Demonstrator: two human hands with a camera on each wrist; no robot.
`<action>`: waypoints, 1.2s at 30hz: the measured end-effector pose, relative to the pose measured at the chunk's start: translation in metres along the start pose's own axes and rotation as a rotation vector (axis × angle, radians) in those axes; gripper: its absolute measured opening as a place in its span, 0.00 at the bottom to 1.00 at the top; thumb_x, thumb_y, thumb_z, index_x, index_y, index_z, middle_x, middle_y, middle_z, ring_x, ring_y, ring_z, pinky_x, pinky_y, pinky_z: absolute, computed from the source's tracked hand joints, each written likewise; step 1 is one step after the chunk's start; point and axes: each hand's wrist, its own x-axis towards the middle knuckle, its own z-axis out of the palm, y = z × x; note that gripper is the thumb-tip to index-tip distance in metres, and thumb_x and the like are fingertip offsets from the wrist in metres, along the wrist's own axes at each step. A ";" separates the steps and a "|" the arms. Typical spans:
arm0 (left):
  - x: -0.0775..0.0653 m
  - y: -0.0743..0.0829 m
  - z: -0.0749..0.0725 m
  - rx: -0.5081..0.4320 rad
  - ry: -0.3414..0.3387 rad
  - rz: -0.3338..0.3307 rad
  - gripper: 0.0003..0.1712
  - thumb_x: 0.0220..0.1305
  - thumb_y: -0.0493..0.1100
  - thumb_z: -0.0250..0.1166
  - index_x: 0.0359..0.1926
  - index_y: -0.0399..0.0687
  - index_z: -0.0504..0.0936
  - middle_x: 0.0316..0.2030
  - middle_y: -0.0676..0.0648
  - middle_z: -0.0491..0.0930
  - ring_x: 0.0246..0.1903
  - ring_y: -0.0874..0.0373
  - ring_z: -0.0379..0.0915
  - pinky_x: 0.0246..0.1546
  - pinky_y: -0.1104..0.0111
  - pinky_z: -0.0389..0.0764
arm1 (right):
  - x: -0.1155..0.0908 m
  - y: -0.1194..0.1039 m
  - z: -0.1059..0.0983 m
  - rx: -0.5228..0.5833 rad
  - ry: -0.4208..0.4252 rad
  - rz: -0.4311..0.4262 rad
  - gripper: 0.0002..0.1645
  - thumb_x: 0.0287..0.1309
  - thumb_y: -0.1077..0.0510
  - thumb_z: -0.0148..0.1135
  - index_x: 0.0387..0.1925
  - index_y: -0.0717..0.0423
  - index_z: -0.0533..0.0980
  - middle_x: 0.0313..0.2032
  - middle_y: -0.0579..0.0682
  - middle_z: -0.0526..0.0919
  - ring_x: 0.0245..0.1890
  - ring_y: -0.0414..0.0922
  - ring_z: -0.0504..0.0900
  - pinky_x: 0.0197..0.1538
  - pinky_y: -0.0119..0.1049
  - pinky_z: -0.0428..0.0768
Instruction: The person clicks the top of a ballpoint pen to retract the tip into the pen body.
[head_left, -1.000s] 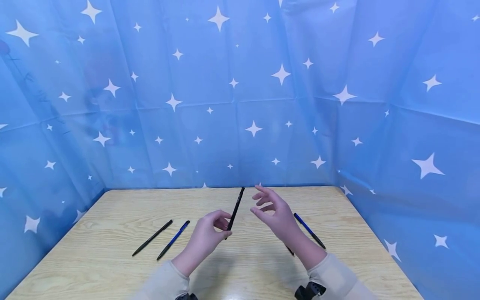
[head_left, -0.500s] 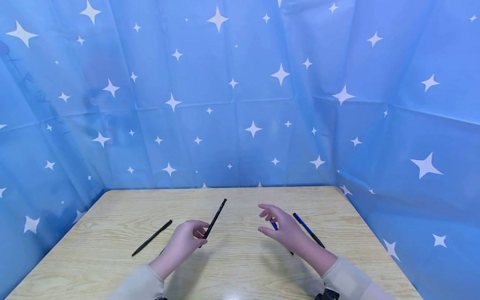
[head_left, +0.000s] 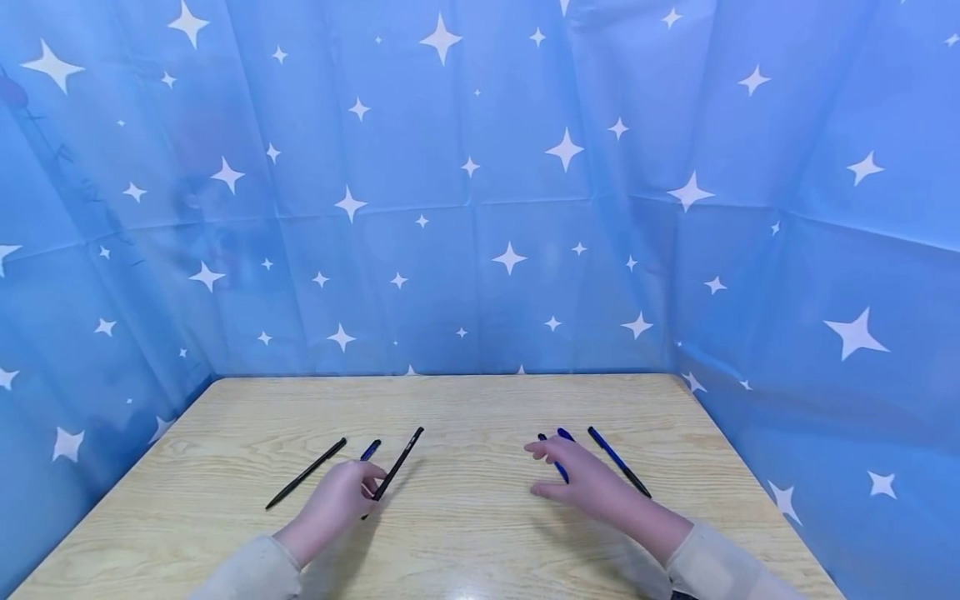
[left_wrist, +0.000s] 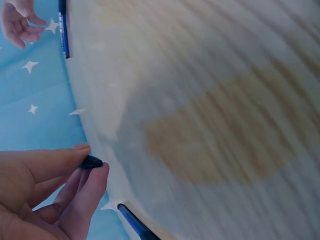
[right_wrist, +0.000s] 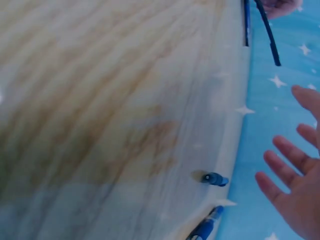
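In the head view my left hand pinches a slim black pen, which slants up and away to the right. The left wrist view shows the dark end of that pen between thumb and fingers. A blue pen lies partly hidden behind this hand, and another black pen lies to its left. My right hand hovers over the right side with fingers apart, holding nothing, as the right wrist view confirms. Beneath and beside it are blue pens, one fully visible and two partly covered.
A pale wood-grain table carries all the pens. Blue cloth with white stars hangs behind it and along both sides. Bare tabletop separates the two hands.
My left hand has carried the black pen leftward and lower, near the pens on the left. My right hand has moved a little right and down, its fingers still apart.
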 end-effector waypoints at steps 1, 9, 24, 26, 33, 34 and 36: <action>-0.001 -0.001 0.000 0.018 -0.001 -0.008 0.20 0.39 0.20 0.71 0.39 0.33 0.85 0.23 0.54 0.78 0.26 0.61 0.76 0.29 0.70 0.78 | -0.001 0.001 0.000 0.000 -0.015 -0.001 0.32 0.60 0.50 0.68 0.62 0.57 0.71 0.52 0.53 0.77 0.53 0.55 0.75 0.50 0.53 0.75; -0.003 -0.009 0.000 0.174 -0.007 -0.020 0.21 0.32 0.22 0.74 0.35 0.36 0.85 0.21 0.54 0.74 0.25 0.60 0.71 0.34 0.61 0.77 | -0.011 0.005 0.002 -0.056 -0.119 -0.045 0.30 0.60 0.47 0.67 0.60 0.54 0.73 0.55 0.49 0.76 0.54 0.52 0.75 0.53 0.51 0.75; -0.001 -0.013 0.002 0.216 -0.006 -0.015 0.19 0.34 0.23 0.73 0.34 0.38 0.84 0.20 0.54 0.72 0.25 0.59 0.69 0.34 0.61 0.75 | -0.023 0.006 -0.001 -0.126 -0.194 -0.090 0.29 0.60 0.46 0.67 0.60 0.50 0.74 0.54 0.44 0.76 0.57 0.48 0.73 0.54 0.48 0.75; -0.001 -0.014 0.002 0.209 -0.009 -0.021 0.19 0.34 0.24 0.73 0.34 0.38 0.84 0.20 0.54 0.72 0.25 0.59 0.69 0.34 0.61 0.75 | -0.024 0.006 -0.002 -0.126 -0.195 -0.088 0.29 0.60 0.45 0.67 0.59 0.50 0.74 0.54 0.43 0.75 0.58 0.49 0.72 0.54 0.49 0.74; 0.001 -0.014 0.001 0.192 -0.039 -0.045 0.19 0.36 0.25 0.74 0.35 0.36 0.84 0.20 0.53 0.73 0.25 0.59 0.70 0.33 0.60 0.75 | -0.027 0.007 -0.008 -0.129 -0.194 -0.065 0.29 0.60 0.46 0.67 0.60 0.50 0.74 0.56 0.45 0.75 0.62 0.55 0.70 0.58 0.54 0.71; 0.001 -0.014 -0.001 0.183 -0.049 -0.059 0.19 0.38 0.26 0.74 0.37 0.36 0.84 0.22 0.53 0.74 0.26 0.58 0.71 0.33 0.60 0.76 | -0.027 0.007 -0.009 -0.136 -0.194 -0.057 0.29 0.60 0.46 0.67 0.60 0.50 0.74 0.56 0.45 0.75 0.62 0.55 0.69 0.58 0.54 0.71; 0.003 -0.011 -0.004 0.168 -0.061 -0.085 0.20 0.40 0.29 0.75 0.40 0.34 0.84 0.25 0.51 0.76 0.28 0.57 0.73 0.35 0.59 0.77 | -0.026 0.009 -0.010 -0.150 -0.193 -0.043 0.29 0.60 0.46 0.67 0.60 0.51 0.74 0.57 0.46 0.75 0.62 0.55 0.70 0.57 0.54 0.72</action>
